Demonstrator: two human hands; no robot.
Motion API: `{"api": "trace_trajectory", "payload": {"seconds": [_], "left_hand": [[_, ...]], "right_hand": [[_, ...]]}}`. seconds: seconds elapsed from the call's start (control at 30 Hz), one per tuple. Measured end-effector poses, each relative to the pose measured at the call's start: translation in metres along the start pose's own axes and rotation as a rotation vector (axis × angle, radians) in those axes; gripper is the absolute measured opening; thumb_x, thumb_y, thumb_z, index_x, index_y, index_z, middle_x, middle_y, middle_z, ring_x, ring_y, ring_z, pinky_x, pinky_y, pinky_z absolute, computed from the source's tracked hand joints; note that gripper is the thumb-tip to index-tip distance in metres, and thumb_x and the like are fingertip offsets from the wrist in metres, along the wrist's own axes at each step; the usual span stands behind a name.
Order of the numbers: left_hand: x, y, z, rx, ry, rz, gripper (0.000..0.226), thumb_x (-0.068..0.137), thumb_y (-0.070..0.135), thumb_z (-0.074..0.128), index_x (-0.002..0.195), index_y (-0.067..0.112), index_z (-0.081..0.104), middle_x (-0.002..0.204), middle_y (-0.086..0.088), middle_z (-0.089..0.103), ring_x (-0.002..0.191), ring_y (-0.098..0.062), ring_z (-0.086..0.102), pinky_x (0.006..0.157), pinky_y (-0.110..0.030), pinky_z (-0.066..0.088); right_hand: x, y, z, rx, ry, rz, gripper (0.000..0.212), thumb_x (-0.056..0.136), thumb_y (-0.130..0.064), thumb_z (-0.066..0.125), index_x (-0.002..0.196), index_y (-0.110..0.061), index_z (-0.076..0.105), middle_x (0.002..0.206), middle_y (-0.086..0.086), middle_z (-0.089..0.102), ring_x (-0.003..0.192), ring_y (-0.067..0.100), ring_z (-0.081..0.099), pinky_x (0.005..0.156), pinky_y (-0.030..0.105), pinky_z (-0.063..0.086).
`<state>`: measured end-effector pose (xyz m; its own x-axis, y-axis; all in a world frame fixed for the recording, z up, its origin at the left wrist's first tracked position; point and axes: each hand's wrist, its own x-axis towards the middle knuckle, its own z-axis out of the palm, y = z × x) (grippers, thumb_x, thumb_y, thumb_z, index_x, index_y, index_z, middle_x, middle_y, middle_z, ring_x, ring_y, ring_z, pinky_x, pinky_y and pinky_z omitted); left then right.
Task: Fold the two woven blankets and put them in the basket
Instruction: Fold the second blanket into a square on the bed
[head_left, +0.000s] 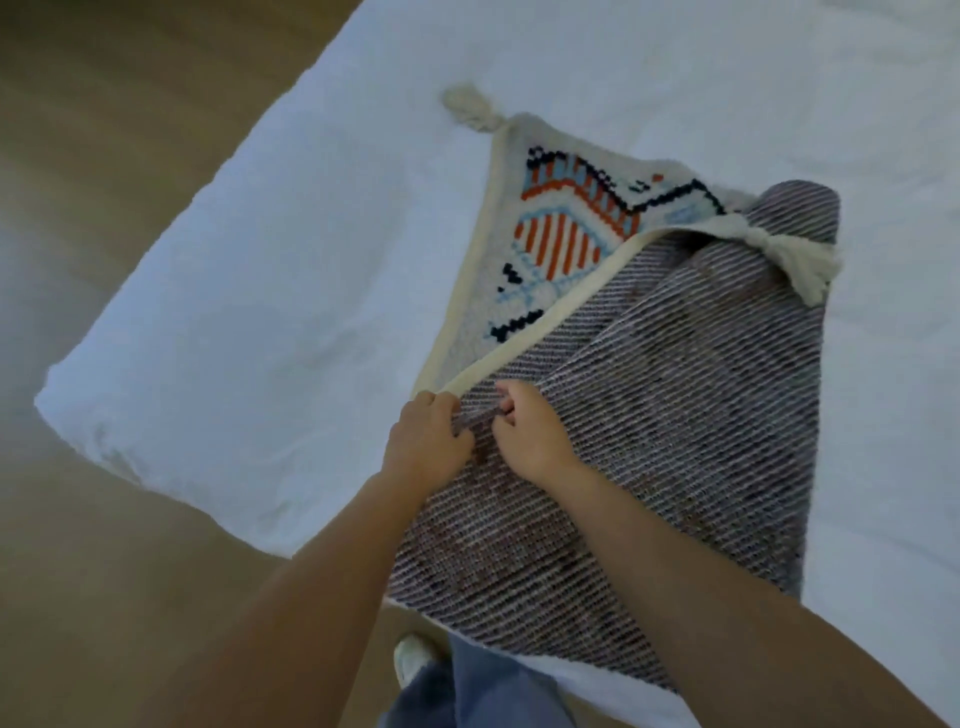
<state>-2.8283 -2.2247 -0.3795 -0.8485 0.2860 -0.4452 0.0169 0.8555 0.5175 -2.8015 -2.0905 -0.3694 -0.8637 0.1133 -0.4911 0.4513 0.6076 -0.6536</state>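
Both forearms reach forward from the bottom of the view, and the two hands meet close together, almost touching, on the near part of a woven blanket (649, 415). The left hand (428, 441) is curled, its fingers pinching the blanket right where the cream border of the folded-over layer begins. The right hand (530, 436) is closed into a loose fist just beside it, knuckles up, gripping a small bunch of the striped grey-and-white backing. The blanket lies on a white bed (234, 312), near the bed's corner, with one near edge hanging slightly past the mattress toward the person. Its long axis runs from the near side, by the person's legs, away and slightly to the right. One layer is folded over so that the striped underside faces up across most of it, while a triangle of the patterned face, in orange, light blue and dark navy on cream, shows at the far left. A cream tassel (467, 109) points away from the far corner, and a second tassel (795, 260) rests on the striped fold at the right. Wooden floor (104, 130) lies to the left of the bed.
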Motion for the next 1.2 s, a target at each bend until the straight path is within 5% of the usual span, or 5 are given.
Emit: {"api": "trace_trajectory", "payload": {"seconds": [0.37,0.63,0.8,0.97,1.2], "left_hand": [[0.169,0.197,0.027,0.200,0.037,0.247,0.041,0.091,0.031,0.050,0.128,0.015,0.045,0.127,-0.008,0.051,0.114,-0.026,0.049,0.094,-0.040,0.044],[0.258,0.292,0.046,0.383,0.063,0.343,0.059,0.092,0.026,0.050,0.144,0.017,0.024,0.141,-0.010,0.039,0.128,-0.029,0.038,0.100,-0.045,0.037],[0.286,0.301,0.045,0.335,0.075,0.440,0.015,0.093,0.017,0.038,0.090,0.018,0.053,0.089,-0.006,0.059,0.082,-0.027,0.058,0.067,-0.034,0.038],[0.298,0.286,0.010,0.047,0.212,0.471,0.020,0.096,0.019,0.034,0.080,0.016,0.046,0.076,-0.001,0.051,0.057,-0.014,0.043,0.048,-0.028,0.026],[0.354,0.221,-0.095,-0.252,0.457,0.280,0.019,0.092,0.011,0.039,0.096,0.008,0.057,0.088,-0.002,0.057,0.081,-0.019,0.051,0.069,-0.027,0.037]], "right_hand": [[0.089,0.091,-0.184,0.165,0.441,0.241,0.010,0.094,-0.020,0.047,0.090,-0.016,0.055,0.087,-0.001,0.053,0.083,0.017,0.052,0.074,0.027,0.039],[0.151,0.128,-0.253,0.514,0.481,0.307,0.024,0.093,-0.029,0.049,0.107,-0.012,0.057,0.090,0.001,0.061,0.081,0.019,0.062,0.074,0.038,0.054],[0.183,0.119,-0.263,0.807,0.543,0.367,0.044,0.081,-0.057,0.057,0.086,-0.014,0.060,0.072,0.000,0.062,0.058,0.012,0.062,0.045,0.023,0.050],[0.218,0.081,-0.259,0.731,0.530,0.197,0.067,0.079,-0.062,0.052,0.131,-0.020,0.046,0.128,-0.002,0.056,0.115,0.017,0.054,0.096,0.038,0.046],[0.279,-0.009,-0.221,0.518,0.452,-0.171,0.059,0.092,-0.050,0.042,0.144,-0.025,0.028,0.148,-0.003,0.036,0.136,0.012,0.031,0.114,0.034,0.024]]}}
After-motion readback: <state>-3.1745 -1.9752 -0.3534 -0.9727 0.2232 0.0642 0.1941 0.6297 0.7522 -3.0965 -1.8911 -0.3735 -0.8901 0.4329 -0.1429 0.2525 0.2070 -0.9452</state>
